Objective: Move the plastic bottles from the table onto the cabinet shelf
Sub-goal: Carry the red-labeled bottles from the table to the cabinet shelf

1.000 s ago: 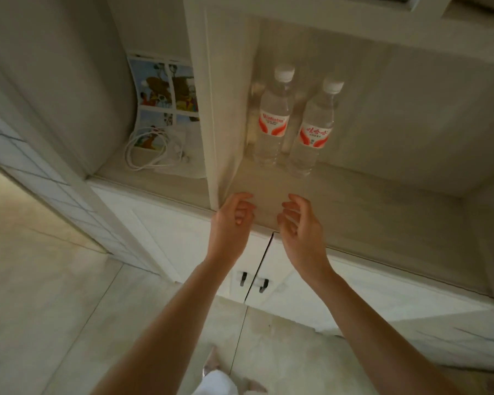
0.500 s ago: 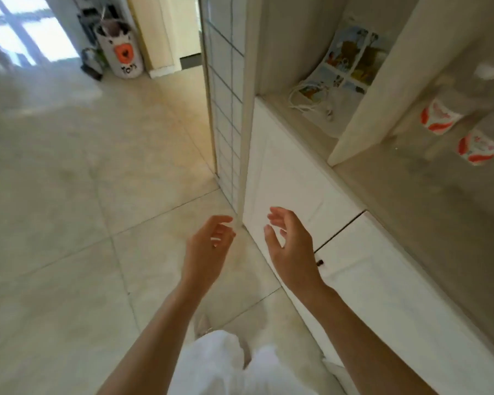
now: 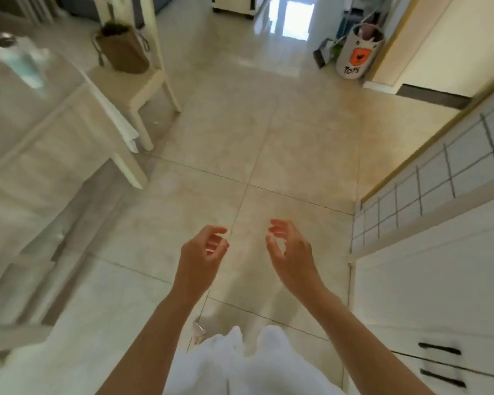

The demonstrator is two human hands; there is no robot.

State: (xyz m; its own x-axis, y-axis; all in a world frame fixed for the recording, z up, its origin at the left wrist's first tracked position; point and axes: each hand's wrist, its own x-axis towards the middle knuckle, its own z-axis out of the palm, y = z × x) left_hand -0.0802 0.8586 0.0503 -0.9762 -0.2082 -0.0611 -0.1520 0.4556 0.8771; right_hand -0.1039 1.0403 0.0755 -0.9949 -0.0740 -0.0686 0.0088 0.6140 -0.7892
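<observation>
My left hand (image 3: pixel 203 252) and my right hand (image 3: pixel 290 249) hang in front of me over the tiled floor, fingers loosely curled, both holding nothing. The pale table (image 3: pixel 49 109) stands at the left, blurred by motion; a bluish shape (image 3: pixel 26 67) lies on its top and I cannot tell what it is. The white cabinet (image 3: pixel 439 266) runs along the right edge, with only its lower doors and gridded side panel in sight. Its shelf and the bottles on it are out of view.
A pale stool (image 3: pixel 143 84) with a brown basket (image 3: pixel 123 49) on it stands beyond the table. A white toy bin (image 3: pixel 357 52) sits at the far right by a doorway. Open tiled floor (image 3: pixel 254 143) lies between table and cabinet.
The view has swung left, away from the cabinet shelf with its two bottles, toward the room and the table. Both hands drew back from the shelf and stay unladen.
</observation>
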